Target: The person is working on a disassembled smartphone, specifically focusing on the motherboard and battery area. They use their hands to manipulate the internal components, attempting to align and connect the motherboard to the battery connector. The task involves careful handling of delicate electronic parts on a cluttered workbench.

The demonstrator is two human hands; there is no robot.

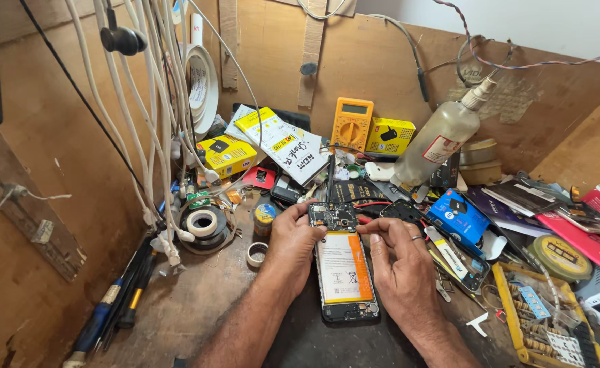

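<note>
At frame centre my left hand clamps the opened smartphone while my right hand pinches near its circuit board; a slip might tear a connector.

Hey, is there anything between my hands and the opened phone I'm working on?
Nothing visible. The left hand grips the opened phone's left edge, and the right hand rests at its right side, fingertips at the top near the circuit board.

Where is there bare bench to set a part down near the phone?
Bare wood lies left of the left hand, between the tape rolls and the screwdrivers. A dark bare strip lies below the opened phone. Right of the right hand it is crowded: blue box, yellow tray.
</note>
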